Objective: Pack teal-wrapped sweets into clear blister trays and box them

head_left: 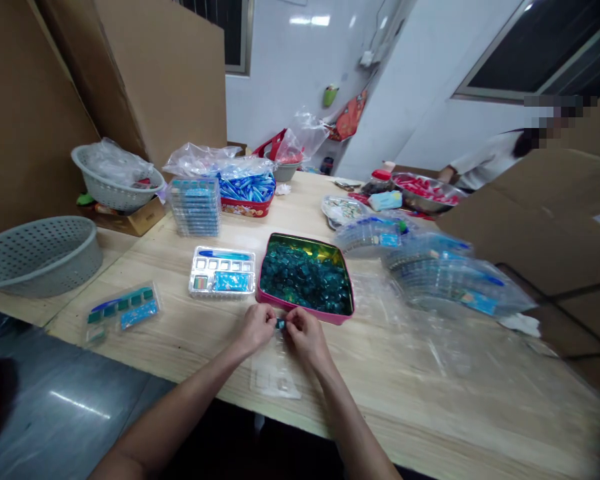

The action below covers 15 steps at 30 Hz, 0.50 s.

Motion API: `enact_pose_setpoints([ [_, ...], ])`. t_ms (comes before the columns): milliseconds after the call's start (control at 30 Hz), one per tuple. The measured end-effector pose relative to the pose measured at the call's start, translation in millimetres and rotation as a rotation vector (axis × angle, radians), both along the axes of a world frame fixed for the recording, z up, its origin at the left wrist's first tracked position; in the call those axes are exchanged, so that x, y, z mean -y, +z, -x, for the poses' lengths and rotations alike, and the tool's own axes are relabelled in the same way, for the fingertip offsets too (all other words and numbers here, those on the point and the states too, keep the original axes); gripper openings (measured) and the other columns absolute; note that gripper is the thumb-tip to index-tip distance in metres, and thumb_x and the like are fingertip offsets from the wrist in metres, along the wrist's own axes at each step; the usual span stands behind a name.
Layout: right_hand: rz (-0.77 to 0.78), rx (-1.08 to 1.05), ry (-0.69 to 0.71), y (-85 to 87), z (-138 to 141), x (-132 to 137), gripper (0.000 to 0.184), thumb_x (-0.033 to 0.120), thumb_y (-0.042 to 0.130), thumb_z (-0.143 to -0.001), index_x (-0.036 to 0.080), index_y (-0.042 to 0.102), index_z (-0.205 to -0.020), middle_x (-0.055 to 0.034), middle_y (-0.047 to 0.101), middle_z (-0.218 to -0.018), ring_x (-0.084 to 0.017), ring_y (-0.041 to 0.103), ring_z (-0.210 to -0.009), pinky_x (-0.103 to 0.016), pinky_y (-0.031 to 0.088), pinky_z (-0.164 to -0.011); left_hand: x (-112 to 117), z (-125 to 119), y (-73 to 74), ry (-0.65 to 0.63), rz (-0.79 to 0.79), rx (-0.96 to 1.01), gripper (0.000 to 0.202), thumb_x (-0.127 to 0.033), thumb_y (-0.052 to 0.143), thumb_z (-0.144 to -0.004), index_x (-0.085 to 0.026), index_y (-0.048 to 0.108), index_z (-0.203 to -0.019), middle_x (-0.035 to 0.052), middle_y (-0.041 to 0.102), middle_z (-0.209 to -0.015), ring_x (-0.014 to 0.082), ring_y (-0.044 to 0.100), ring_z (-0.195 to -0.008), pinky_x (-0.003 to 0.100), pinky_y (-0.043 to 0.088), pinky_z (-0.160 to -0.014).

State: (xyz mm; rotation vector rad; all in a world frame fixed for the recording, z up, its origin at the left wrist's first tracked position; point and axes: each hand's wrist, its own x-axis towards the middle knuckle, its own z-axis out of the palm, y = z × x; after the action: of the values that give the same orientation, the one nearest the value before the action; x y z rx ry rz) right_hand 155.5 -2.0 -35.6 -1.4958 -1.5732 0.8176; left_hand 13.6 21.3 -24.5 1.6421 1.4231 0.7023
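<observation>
My left hand [255,328] and my right hand [304,333] meet just in front of a pink tin, both pinching one small teal piece [280,323] between their fingertips. The pink tin [271,297] is full of small teal pieces. A clear plastic tray [275,377] lies on the wooden table under my hands. To the left of the tin sits a clear tray [222,272] holding a blue pen, several small blocks and a blue card. A filled, closed pack [123,311] lies further left.
A stack of filled packs [195,205] and a red tub of blue pens [247,190] stand behind. Clear packs [430,267] are heaped at right. Grey baskets [37,253] sit at left. Another person's sleeve [485,160] shows at the far right.
</observation>
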Motion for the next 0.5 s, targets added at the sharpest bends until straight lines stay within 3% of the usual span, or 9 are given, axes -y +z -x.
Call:
enact_pose_setpoints([
  [133, -0.059, 0.365, -0.037, -5.1, 6.3, 0.4, 0.017, 0.009, 0.04, -0.073, 0.018, 0.055, -0.075, -0.0051, 0.063, -0.071, -0.019, 0.057, -0.066, -0.027, 0.038, -0.061, -0.2, -6.6, -5.8, -0.01, -0.082, -0.158, 0.019, -0.002, 0.047, -0.072, -0.012, 0.062, -0.067, 0.0082, 0.064, -0.069, 0.0205, 0.06, -0.074, 0.029, 0.04, -0.069],
  [267, -0.027, 0.546, 0.012, 0.3, 9.5, 2.9, 0.023, 0.004, 0.039, -0.075, 0.016, 0.059, -0.079, -0.0088, 0.067, -0.077, -0.019, 0.06, -0.07, -0.026, 0.037, -0.063, 0.2, -8.1, 2.2, -0.061, -0.109, -0.242, 0.021, -0.003, 0.048, -0.073, -0.014, 0.064, -0.068, 0.0092, 0.065, -0.07, 0.0216, 0.06, -0.074, 0.029, 0.039, -0.068],
  [367, -0.031, 0.603, 0.058, 12.9, 5.9, 4.6, 0.023, 0.006, 0.041, -0.078, 0.017, 0.06, -0.074, -0.007, 0.067, -0.073, -0.018, 0.06, -0.068, -0.025, 0.036, -0.061, 2.1, -6.6, 9.0, -0.085, -0.121, -0.269, 0.02, -0.003, 0.049, -0.072, -0.015, 0.064, -0.069, 0.0082, 0.065, -0.069, 0.0209, 0.06, -0.071, 0.027, 0.039, -0.065],
  [500, -0.199, 0.546, 0.031, 39.5, -5.6, -8.5, 0.023, 0.014, 0.042, -0.085, 0.018, 0.061, -0.074, -0.0051, 0.065, -0.074, -0.017, 0.059, -0.069, -0.024, 0.038, -0.063, 4.2, -4.4, 10.7, -0.091, -0.152, -0.303, 0.022, -0.005, 0.044, -0.077, -0.014, 0.064, -0.076, 0.0102, 0.066, -0.074, 0.0207, 0.06, -0.069, 0.028, 0.038, -0.063],
])
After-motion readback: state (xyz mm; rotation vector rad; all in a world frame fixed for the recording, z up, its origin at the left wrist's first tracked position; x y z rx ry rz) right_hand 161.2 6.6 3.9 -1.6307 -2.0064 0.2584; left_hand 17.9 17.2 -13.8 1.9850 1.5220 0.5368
